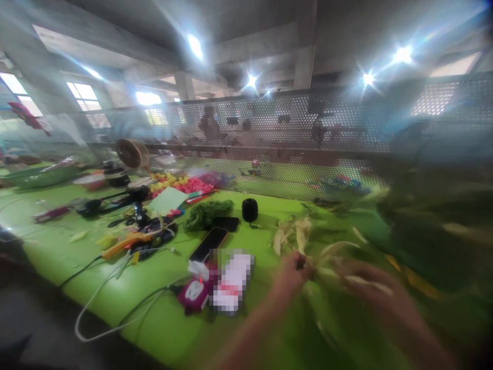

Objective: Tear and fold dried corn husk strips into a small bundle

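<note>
My left hand (288, 280) is closed in a pinch over the green table (265, 339), at the base of pale, dry strips that look like corn husk (283, 236). A small dark spot shows at its fingertips, too blurred to name. To the right, my right hand (370, 288) is curled around more of the same pale strips, and one thin strip lies across its fingers. A longer greenish husk piece (319, 308) hangs down between the two hands. Motion blur hides the exact finger positions of my right hand.
A black spool-like roll (250, 210) stands beyond my hands. Left lie a dark phone (210, 244), a purple tissue pack (194, 294), green yarn (208, 213) and an orange-handled corded tool (127, 244). White cables cross the table. A perforated metal partition (265, 123) runs behind; a dark green bulk stands right.
</note>
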